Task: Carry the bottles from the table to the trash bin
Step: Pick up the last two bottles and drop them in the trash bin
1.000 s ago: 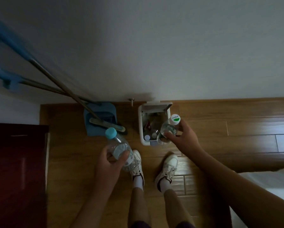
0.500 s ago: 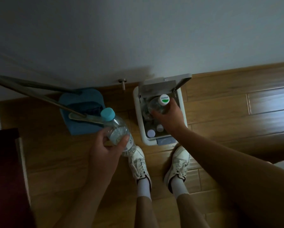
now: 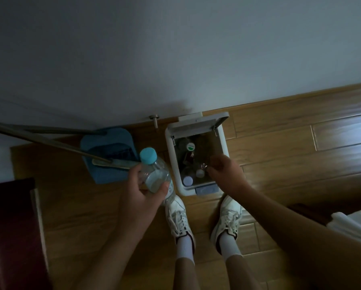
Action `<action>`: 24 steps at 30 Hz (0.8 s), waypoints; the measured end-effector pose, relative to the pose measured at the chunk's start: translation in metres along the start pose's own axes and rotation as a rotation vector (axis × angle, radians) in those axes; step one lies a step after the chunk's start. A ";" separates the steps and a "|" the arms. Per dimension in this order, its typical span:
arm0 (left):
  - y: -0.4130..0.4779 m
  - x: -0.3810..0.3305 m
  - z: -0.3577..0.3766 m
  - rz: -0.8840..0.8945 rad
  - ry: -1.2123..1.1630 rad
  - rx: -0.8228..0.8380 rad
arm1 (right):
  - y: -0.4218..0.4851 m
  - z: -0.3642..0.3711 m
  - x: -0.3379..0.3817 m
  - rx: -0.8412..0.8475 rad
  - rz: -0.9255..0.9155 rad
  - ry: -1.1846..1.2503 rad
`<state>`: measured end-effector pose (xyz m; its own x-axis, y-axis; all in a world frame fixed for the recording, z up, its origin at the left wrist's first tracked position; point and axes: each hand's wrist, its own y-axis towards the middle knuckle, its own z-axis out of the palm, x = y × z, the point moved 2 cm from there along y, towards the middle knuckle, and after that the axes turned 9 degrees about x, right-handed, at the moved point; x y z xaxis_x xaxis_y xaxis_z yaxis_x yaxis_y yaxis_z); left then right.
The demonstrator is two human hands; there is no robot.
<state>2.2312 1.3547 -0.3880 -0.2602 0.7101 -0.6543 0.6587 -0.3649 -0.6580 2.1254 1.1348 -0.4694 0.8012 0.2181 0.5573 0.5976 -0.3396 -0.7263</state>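
Note:
A white trash bin [image 3: 172, 164] stands on the wooden floor against the wall, its lid [image 3: 196, 123] raised. Inside it lie several bottles, among them one with a green-and-white cap [image 3: 190, 146]. My left hand [image 3: 143, 196] grips a clear bottle with a light blue cap [image 3: 154, 172], held upright just left of the bin. My right hand [image 3: 225, 174] hovers over the bin's right front corner, fingers curled loosely and holding nothing.
A blue dustpan [image 3: 109, 154] with a long-handled broom [image 3: 50, 141] leans at the wall left of the bin. A dark red cabinet [image 3: 10, 233] fills the left edge. White bedding [image 3: 351, 225] shows at the right. My two white shoes [image 3: 204, 218] stand before the bin.
My right hand has let go of the green-capped bottle, which now lies inside the bin, and the hand has drawn back toward the bin's front. My left hand still holds its bottle.

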 end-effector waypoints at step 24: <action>0.082 -0.015 0.101 0.115 0.180 0.052 | -0.033 -0.013 -0.059 0.029 0.036 0.029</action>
<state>2.2174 1.2531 -0.4700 -0.0518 0.7564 -0.6520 0.6379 -0.4773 -0.6044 2.0585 1.1217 -0.4731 0.8213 0.1798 0.5415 0.5694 -0.3197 -0.7574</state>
